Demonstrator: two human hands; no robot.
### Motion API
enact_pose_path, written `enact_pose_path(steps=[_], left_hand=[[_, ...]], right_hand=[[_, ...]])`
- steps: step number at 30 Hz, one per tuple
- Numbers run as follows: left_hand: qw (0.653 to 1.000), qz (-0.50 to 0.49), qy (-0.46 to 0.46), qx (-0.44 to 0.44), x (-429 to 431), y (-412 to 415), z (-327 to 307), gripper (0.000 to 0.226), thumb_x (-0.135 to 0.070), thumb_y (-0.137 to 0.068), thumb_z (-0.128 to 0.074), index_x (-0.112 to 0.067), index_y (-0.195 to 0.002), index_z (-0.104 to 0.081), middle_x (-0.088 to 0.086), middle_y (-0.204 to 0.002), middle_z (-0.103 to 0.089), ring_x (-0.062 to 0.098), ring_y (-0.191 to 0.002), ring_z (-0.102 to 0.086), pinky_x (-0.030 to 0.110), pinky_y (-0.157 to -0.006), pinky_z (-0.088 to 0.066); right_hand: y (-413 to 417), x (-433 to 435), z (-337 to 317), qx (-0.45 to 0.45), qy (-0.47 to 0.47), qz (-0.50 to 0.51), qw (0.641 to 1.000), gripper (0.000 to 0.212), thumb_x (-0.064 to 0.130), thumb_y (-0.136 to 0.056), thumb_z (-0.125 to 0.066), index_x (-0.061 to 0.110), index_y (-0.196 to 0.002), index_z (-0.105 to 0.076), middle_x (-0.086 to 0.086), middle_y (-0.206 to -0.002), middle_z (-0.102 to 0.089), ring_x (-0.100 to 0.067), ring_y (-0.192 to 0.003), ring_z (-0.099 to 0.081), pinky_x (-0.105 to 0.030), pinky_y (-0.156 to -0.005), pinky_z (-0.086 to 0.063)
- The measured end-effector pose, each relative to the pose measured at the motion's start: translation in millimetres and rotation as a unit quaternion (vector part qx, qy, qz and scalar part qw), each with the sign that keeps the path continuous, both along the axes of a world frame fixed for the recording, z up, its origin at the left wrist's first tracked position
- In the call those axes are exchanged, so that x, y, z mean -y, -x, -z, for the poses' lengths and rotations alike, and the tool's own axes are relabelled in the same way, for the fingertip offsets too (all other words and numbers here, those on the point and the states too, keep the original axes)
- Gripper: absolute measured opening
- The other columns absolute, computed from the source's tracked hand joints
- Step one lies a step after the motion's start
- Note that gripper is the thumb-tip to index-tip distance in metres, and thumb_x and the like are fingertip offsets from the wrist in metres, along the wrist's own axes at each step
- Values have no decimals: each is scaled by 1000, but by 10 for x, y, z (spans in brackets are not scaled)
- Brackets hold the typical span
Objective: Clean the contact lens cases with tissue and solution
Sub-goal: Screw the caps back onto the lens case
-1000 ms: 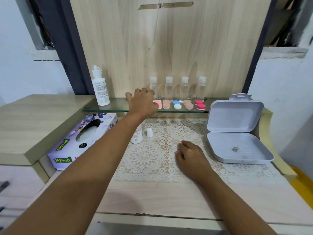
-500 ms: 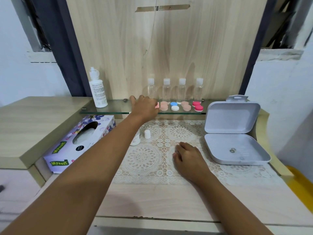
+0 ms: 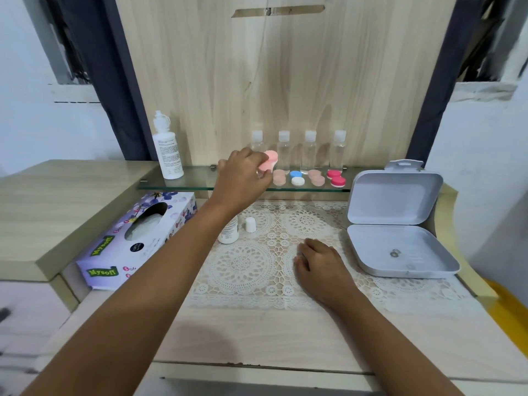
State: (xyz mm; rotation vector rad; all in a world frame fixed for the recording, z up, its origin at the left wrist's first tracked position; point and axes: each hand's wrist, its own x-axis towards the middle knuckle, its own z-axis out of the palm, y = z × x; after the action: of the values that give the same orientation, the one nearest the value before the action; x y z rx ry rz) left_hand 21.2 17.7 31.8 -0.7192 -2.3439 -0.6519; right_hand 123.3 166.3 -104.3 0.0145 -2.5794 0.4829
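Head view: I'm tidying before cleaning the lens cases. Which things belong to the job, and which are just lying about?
For the job: pink lens case, held in the left hand; other lens cases on the glass shelf; tissue box; small uncapped bottle, likely solution.
Lying about: four clear bottles; open white box; lace mat under the right hand.

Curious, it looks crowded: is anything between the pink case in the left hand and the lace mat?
Yes. A small white bottle and its loose cap stand on the lace mat, beneath the left hand and wrist.
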Motion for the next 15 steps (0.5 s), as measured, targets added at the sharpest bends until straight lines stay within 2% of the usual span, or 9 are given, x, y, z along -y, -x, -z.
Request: enact_pose_path(steps=[3, 6, 10, 13, 15], left_hand=[[993, 92, -44, 60, 95, -223, 95, 36, -19, -87, -59, -10, -122, -59, -2, -108, -55, 8, -92, -50, 9, -74, -32], [984, 129, -13, 124, 169, -367, 293, 35, -16, -86, -60, -11, -121, -60, -7, -105, -53, -4, -82, -47, -2, -71, -33], [963, 149, 35, 222, 198, -429, 605, 35, -17, -86, -59, -14, -121, -60, -4, -113, -59, 1, -89, -52, 8, -70, -39], [949, 154, 49, 271, 194, -468, 795, 35, -16, -86, -58, -15, -121, -60, -4, -114, -58, 4, -90, -55, 10, -70, -42], [945, 163, 49, 278, 185, -487, 902, 35, -13, -85, -58, -16, -119, -62, -5, -115, -59, 7, -96, -56, 11, -78, -43]], right_hand=[[-4, -10, -3, 5, 3, 0, 1000, 23, 20, -81, -38, 6, -73, -54, -5, -77, -54, -25, -73, -50, -33, -70, -40], [-4, -10, -4, 11, 10, -4, 1000, 22, 19, -81, -39, 6, -74, -54, -5, -79, -54, -25, -75, -50, -34, -73, -41], [-13, -12, -10, 21, 31, -7, 999, 27, 20, -82, -38, 4, -80, -60, -7, -86, -59, -26, -82, -54, -36, -79, -45], [-16, -21, -34, 39, 78, 1, 996, 19, 15, -83, -42, 5, -88, -58, -8, -90, -60, -27, -88, -54, -35, -80, -44], [-18, -26, -53, 52, 104, 1, 993, 29, 15, -85, -45, 8, -110, -58, -10, -107, -62, -28, -103, -54, -33, -87, -42]])
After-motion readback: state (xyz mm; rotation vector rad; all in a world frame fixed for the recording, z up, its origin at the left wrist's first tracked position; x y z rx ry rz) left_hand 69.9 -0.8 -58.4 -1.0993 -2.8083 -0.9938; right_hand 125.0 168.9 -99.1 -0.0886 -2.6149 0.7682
